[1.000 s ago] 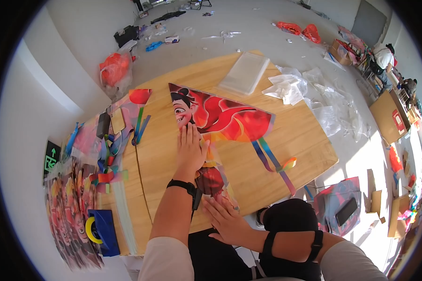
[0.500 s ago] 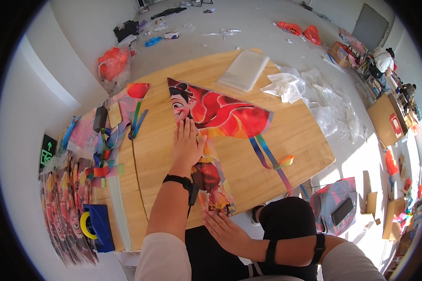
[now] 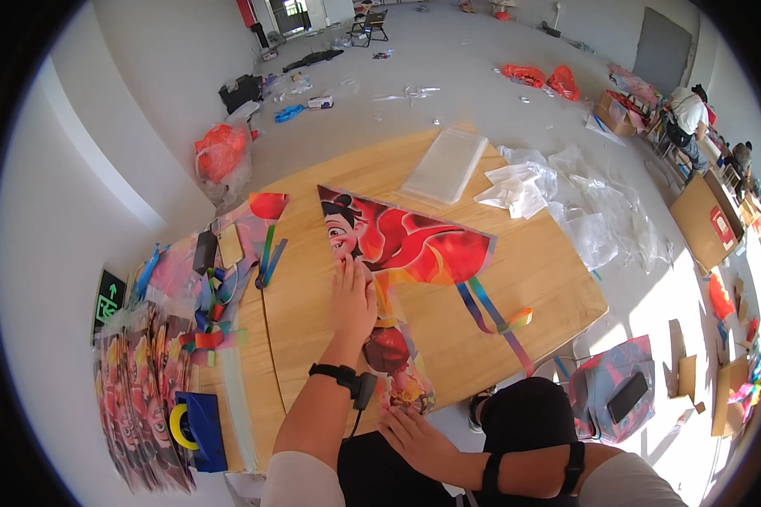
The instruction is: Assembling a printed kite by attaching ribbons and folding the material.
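Apparently flat, left hand (image 3: 352, 302) presses kite (image 3: 406, 253).

- The left hand (image 3: 353, 297) has slid slightly up the colourful printed fabric kite (image 3: 406, 253).
- The right hand (image 3: 416, 437) has drawn back toward the wooden table's (image 3: 516, 279) near edge.

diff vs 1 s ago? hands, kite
Little changed. The left hand stays pressed flat on the kite, about where it was. The right hand slid slightly toward the person and rests at the kite's lower tip by the table edge. Kite, ribbon tails and plastic bags lie as before.
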The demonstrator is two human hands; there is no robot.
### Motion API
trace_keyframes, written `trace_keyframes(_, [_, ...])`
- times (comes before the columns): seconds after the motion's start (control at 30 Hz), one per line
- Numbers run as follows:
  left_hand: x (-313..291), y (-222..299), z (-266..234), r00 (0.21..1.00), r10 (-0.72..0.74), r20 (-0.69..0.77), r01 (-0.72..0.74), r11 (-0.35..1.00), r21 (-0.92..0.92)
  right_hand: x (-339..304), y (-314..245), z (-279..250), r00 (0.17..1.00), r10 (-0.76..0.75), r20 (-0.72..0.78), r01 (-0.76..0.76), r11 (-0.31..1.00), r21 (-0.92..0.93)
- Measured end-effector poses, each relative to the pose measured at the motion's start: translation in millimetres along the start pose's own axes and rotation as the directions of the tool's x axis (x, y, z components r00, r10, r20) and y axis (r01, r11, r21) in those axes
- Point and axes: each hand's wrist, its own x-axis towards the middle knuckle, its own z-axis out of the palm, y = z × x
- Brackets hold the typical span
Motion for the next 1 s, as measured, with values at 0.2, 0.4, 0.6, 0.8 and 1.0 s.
trace_keyframes(0.2, [-10,16,4,0.994,0.041,0.099,-0.051,0.993,0.106,2,-4,-3,1.000,-0.019,0.015,0.019,1.000,-0.003])
trace_keyframes(0.4, [-4,18,4,0.993,0.053,0.105,-0.069,0.986,0.154,0,-4,-3,1.000,-0.008,0.009,0.008,1.000,-0.019])
trace_keyframes(0.6, [-12,12,9,0.993,0.063,0.099,-0.077,0.986,0.148,4,34,-26,0.996,0.063,-0.062,-0.020,0.843,0.538])
trace_keyframes(0.8, [-8,12,5,0.991,0.114,0.068,-0.125,0.974,0.191,-9,178,-53,0.663,0.686,-0.300,-0.452,0.686,0.570])
trace_keyframes(1.0, [-9,14,12,0.996,0.086,0.013,-0.087,0.982,0.166,-40,217,-38,0.642,0.763,-0.076,-0.690,0.617,0.379])
